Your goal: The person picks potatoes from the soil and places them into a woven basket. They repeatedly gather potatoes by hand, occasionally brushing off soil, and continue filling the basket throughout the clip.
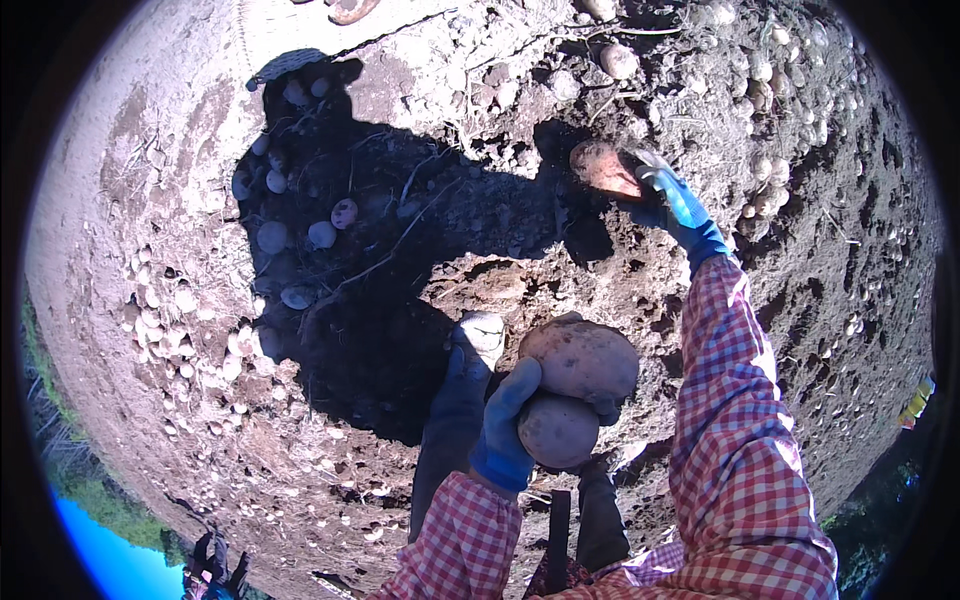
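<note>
My left hand (508, 424), in a blue work glove, holds two potatoes together in front of my legs. The upper one is a large soil-marked potato (579, 360); beneath it is a smaller, rounder potato (559, 431). Most of the left fingers are hidden behind them. My right hand (671, 196), gloved the same way, reaches forward and grips the right end of a reddish long potato (602, 166). That potato is just above or on the loose soil; which one, I cannot tell. Its right end is partly covered by the fingers.
A pale woven sheet or sack (300, 26) lies at the top, with a potato (351, 9) on it. Potatoes (322, 234) lie in my shadow; more lie in heaps left (161, 326) and right (771, 187). My shoe (480, 337) stands on the soil. A person (214, 566) is at lower left.
</note>
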The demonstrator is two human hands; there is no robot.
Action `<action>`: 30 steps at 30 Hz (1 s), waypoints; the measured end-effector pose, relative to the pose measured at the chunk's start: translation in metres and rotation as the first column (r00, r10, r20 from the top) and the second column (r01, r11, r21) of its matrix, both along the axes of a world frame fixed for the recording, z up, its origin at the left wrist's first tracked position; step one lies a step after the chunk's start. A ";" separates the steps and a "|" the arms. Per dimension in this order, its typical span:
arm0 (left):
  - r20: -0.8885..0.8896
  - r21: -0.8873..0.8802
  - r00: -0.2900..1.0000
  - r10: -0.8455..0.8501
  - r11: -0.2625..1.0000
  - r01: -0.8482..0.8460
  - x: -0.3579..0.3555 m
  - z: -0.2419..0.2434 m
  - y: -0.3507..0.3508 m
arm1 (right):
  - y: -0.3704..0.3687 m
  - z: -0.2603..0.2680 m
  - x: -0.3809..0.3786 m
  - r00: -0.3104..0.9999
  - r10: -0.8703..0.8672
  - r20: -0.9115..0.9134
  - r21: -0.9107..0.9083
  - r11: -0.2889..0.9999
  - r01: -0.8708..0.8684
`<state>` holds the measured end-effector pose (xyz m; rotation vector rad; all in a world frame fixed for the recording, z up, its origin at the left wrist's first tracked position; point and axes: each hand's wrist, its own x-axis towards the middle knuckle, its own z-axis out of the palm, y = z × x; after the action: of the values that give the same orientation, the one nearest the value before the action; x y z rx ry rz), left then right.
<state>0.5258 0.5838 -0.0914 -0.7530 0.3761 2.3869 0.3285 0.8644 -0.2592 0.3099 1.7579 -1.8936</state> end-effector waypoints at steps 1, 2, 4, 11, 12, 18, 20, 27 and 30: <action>-0.015 0.013 0.999 0.052 0.999 -0.052 -0.004 0.000 -0.002 | 0.006 0.009 0.024 0.970 -0.080 0.231 -0.167 0.979 0.120; -0.001 -0.032 0.998 0.056 0.998 -0.056 -0.006 0.001 -0.003 | 0.005 0.015 0.039 0.983 0.000 0.183 -0.077 0.997 0.015; -0.025 -0.048 0.995 0.101 0.994 -0.102 -0.009 0.001 -0.006 | -0.024 0.017 0.057 0.959 0.272 -0.078 0.501 0.842 -0.198; -0.012 -0.212 0.979 0.201 0.957 -0.199 0.004 -0.011 -0.012 | -0.119 0.013 0.061 0.581 0.812 0.044 0.979 0.080 -0.187; 0.017 -0.197 0.973 0.231 0.955 -0.224 0.006 -0.013 -0.012 | -0.123 0.011 0.059 0.480 0.877 -0.011 0.996 0.050 -0.068; 0.069 -0.135 0.970 0.231 0.966 -0.220 0.005 -0.013 -0.007 | -0.132 -0.014 0.047 0.261 0.965 0.018 0.987 0.025 -0.158; 0.091 -0.284 0.978 0.189 0.946 -0.157 0.000 -0.007 -0.004 | -0.127 -0.017 0.039 0.292 0.956 0.029 0.965 0.050 -0.259; -0.092 -0.412 0.945 0.315 0.852 -0.324 -0.023 -0.008 -0.027 | -0.053 0.052 0.101 0.940 0.007 0.342 0.022 1.000 -0.015; -0.020 -0.543 0.959 0.281 0.803 -0.247 -0.021 -0.019 -0.019 | -0.062 0.082 0.160 0.981 -0.101 0.169 -0.165 0.978 0.129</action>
<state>0.5046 0.5644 -0.1101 -1.1970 1.0110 2.5258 0.4885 0.8022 -0.1770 0.4922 1.4858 -2.0290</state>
